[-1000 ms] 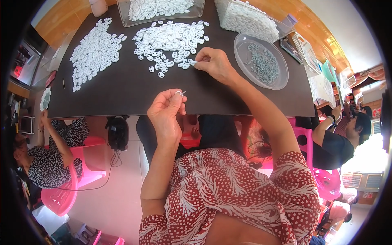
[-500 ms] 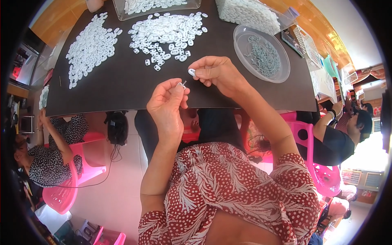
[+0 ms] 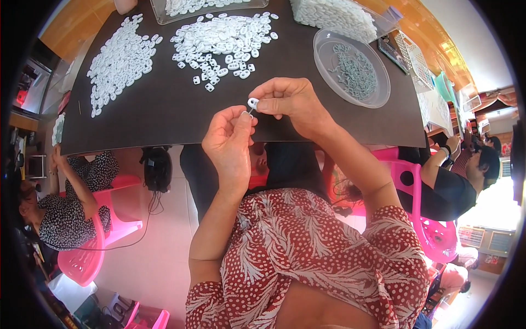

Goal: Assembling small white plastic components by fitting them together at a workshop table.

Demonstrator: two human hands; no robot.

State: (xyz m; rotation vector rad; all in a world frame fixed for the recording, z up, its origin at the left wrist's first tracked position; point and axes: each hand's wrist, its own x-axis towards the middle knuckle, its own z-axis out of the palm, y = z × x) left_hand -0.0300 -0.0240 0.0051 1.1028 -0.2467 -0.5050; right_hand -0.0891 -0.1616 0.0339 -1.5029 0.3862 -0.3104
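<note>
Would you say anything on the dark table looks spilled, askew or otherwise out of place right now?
Nothing stands out. The white plastic pieces lie in loose heaps on the dark table, the round clear dish sits flat, and both hands hold one small white piece above the table edge.

We wear a short-sleeved top in deep red, printed all over with white fern-like leaves and small white dots (the dots fill the gaps between the leaves). Our sleeves end above the elbow, leaving both forearms bare. Our left hand (image 3: 230, 137) and right hand (image 3: 290, 101) carry no rings, watch or gloves.
</note>
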